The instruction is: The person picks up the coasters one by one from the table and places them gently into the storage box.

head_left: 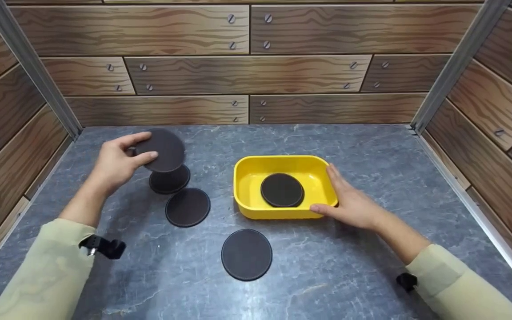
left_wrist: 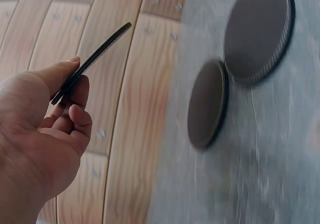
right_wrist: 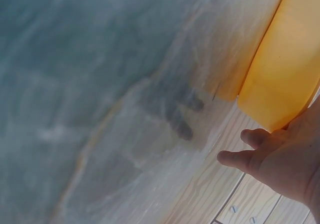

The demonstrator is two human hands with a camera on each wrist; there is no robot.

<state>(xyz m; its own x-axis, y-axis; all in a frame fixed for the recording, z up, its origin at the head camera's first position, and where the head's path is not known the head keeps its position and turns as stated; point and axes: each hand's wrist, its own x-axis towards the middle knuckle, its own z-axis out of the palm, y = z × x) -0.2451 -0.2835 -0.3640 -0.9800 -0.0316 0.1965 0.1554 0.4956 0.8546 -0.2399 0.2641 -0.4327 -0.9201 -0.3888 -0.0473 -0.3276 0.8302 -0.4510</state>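
My left hand (head_left: 116,162) pinches a round black coaster (head_left: 165,151) by its edge, between thumb and fingers. The held coaster is raised above the table and, in the left wrist view, tilts edge-on. Below it lies a second black coaster (head_left: 169,181), partly hidden by it in the head view. Beside that one, a third coaster (head_left: 188,207) rests on the table. At the yellow container (head_left: 278,214), my right hand (head_left: 354,202) grips the right front corner, thumb over the front rim and fingers along the right end. Flat on its floor is another black coaster (head_left: 282,190).
Nearer to me, in front of the container, one more black coaster (head_left: 246,254) lies on the grey marbled table (head_left: 327,271). Wood-patterned walls (head_left: 247,75) enclose the back and both sides, with metal posts (head_left: 456,66) at the rear corners.
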